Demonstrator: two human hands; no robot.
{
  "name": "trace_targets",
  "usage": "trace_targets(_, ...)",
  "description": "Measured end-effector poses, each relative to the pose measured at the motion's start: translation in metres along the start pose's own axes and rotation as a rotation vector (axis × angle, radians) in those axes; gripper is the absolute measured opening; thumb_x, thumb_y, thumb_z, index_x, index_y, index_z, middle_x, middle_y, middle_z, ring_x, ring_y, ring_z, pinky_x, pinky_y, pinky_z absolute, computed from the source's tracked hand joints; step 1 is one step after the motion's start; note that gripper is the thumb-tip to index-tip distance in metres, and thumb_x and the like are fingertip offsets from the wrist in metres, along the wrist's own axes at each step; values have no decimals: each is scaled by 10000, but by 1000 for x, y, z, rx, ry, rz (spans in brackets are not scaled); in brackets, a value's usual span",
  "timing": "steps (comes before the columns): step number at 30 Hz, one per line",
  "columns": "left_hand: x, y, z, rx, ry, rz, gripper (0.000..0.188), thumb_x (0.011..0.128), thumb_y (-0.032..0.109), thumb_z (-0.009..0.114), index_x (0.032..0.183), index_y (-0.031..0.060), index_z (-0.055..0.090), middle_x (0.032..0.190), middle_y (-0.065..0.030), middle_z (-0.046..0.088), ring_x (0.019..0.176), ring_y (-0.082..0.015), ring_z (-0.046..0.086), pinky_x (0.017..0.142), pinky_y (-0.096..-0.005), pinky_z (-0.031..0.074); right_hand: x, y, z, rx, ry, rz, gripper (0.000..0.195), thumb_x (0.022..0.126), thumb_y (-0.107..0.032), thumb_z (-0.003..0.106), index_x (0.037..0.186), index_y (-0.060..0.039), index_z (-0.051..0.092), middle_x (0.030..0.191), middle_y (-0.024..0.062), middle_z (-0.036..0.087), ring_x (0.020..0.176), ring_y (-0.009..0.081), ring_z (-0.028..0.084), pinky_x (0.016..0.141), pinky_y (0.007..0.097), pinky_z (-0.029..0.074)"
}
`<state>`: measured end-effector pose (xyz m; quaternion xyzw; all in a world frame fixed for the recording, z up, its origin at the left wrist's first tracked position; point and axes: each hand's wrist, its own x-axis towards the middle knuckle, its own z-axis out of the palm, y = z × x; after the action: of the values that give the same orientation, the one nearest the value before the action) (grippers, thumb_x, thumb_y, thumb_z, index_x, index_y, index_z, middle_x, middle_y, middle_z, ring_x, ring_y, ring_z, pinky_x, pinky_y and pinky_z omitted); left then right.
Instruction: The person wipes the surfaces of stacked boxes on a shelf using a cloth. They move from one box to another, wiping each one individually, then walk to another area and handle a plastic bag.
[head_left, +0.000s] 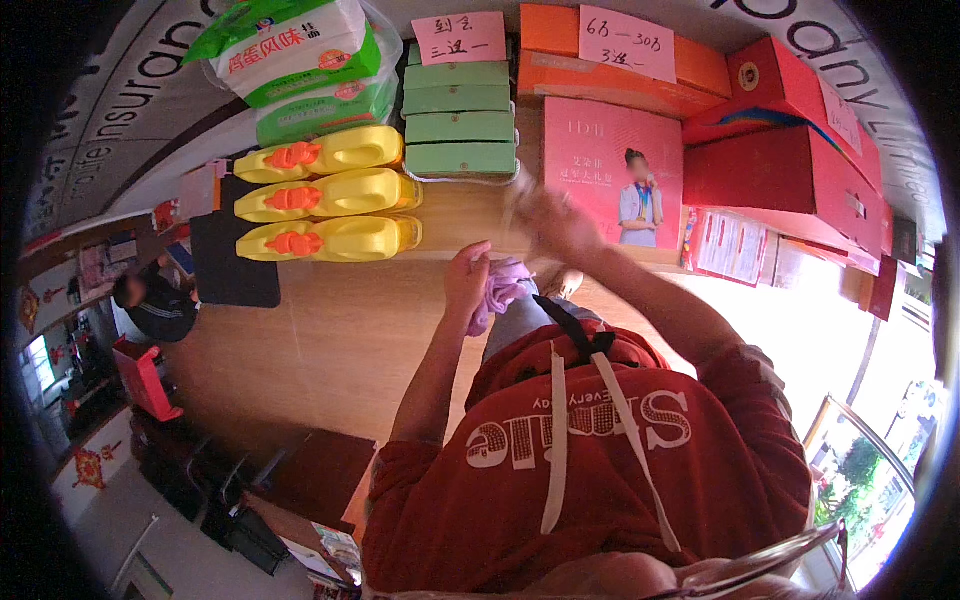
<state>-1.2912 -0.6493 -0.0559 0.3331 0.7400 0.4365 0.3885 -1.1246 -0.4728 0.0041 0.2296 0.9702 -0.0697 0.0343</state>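
Observation:
My left hand (466, 279) is closed around a crumpled light purple cloth (504, 292), whose folds hang beside its palm, close to my body. My right hand (559, 225) is motion-blurred at the front of the wooden table (476, 225), between a stack of green boxes with white cord (460, 127) and a flat pink gift box with a printed figure (585, 161); whether it holds anything is unclear. Left of the green boxes lie several yellow bottles with orange caps (360, 187), side by side.
Green-and-white noodle packs (322, 112) stand at the back left. Orange boxes (622, 86) and large red boxes (757, 165) fill the back right. Handwritten pink signs (459, 37) rest on the stacks. A black mat (236, 259) lies left; a person (157, 304) is farther off.

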Motion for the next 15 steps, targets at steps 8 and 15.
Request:
trace_targets(8, -9, 8, -21, -107, 57, 28, 238, 945, 137, 599, 1131, 16, 686, 1097, -145, 721, 1034, -208, 681, 905, -319, 512, -42, 68, -43, 487, 103, 36, 434, 809, -295, 713, 1222, -186, 633, 1040, 115, 583, 1095, 312, 607, 902, 454, 531)
trace_targets(15, -2, 55, -14, -19, 29, 54, 218, 951, 129, 610, 1112, 6, 692, 1040, -124, 742, 921, -173, 697, 826, -294, 527, -9, 127, 5, -585, 280, 381, 414, 896, -159, 561, 1308, -119, 580, 1275, 130, 576, 1164, 274, 581, 921, 431, 544)
